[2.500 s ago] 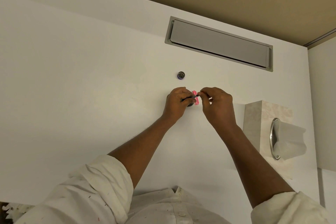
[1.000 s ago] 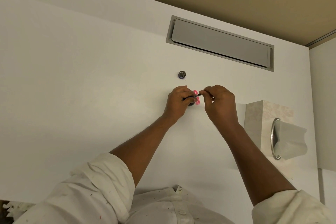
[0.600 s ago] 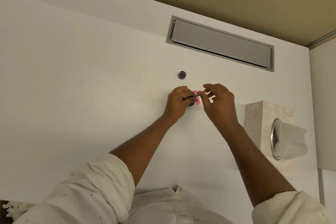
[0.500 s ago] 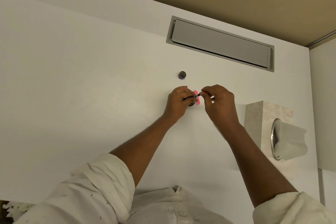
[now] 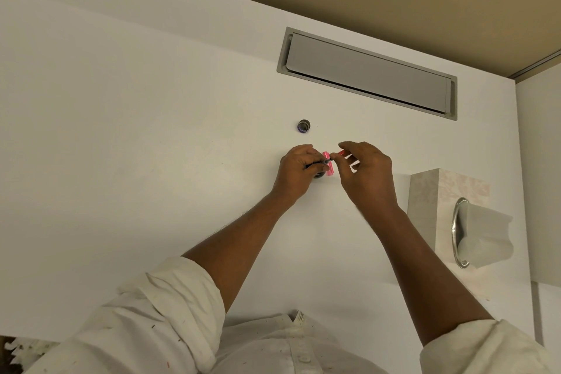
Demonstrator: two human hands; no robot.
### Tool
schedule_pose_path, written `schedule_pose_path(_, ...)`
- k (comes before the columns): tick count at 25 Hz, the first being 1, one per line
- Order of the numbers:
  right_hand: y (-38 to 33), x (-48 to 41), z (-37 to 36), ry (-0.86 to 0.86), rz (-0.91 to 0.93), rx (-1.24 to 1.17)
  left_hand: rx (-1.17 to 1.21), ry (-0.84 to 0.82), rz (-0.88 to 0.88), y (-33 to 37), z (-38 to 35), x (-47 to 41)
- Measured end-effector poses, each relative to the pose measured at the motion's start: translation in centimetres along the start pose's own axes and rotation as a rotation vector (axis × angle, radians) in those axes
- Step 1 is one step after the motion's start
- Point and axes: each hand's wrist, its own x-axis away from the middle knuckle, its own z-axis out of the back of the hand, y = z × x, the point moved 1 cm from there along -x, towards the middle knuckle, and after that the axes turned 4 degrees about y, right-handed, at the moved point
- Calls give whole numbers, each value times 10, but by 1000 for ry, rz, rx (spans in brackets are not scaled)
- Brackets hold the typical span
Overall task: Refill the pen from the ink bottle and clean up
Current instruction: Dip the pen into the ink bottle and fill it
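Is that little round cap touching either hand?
Apart. The head view shows the cap alone on the table, bare white surface between it and both hands.

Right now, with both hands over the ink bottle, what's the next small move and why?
Probably close the right hand fingertips back onto the pink piece and keep working it, while the left hand steadies the dark pen part and ink bottle. The right fingers look loosened; the bottle cap is off, so filling seems unfinished.
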Motion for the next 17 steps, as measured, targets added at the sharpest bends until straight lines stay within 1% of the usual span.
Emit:
schedule_pose_path(5, 1, 0, 1, -15, 48, -12, -2, -35, 11, -1, 0, -1)
schedule_pose_path(8, -1, 0, 1, -24, 60, 39, -1, -21, 5, -1, 0, -1)
schedule_pose_path(13, -3, 0, 0, 15, 40, 84, 9, -27, 7, -2, 0, -1)
schedule_pose_path(17, -2, 0, -2, 29, 23, 60, 1, -26, 4, -2, 0, -1)
